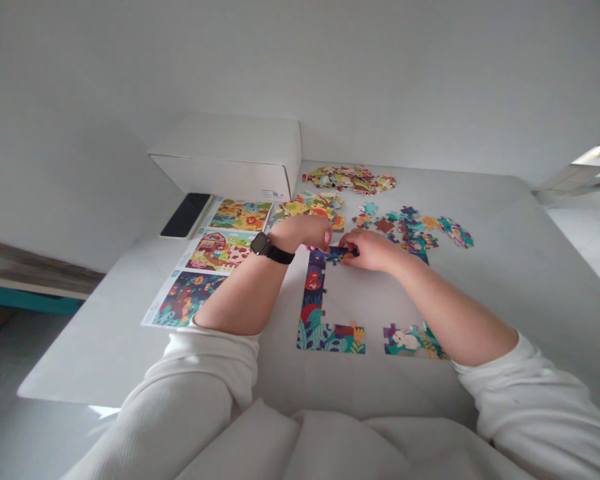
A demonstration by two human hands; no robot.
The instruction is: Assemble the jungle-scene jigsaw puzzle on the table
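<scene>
A partly joined jigsaw puzzle border (314,293) lies on the table in front of me, with dark blue pieces up its left side and leaves along the bottom. At its top edge my right hand (373,250) pinches a dark blue puzzle piece (351,252). My left hand (310,231) is curled over the top left corner, a watch on its wrist; whatever its fingers hold is hidden. A separate joined strip with a white rabbit (405,340) forms the bottom right, a gap dividing it from the left part. My right forearm covers most of the right side.
Loose puzzle pieces lie in several heaps: a red and cream heap (350,179), a yellow heap (313,205) and a blue-teal heap (415,227). At left are a picture sheet (180,267), a phone (186,215) and a white box (225,173) against the wall.
</scene>
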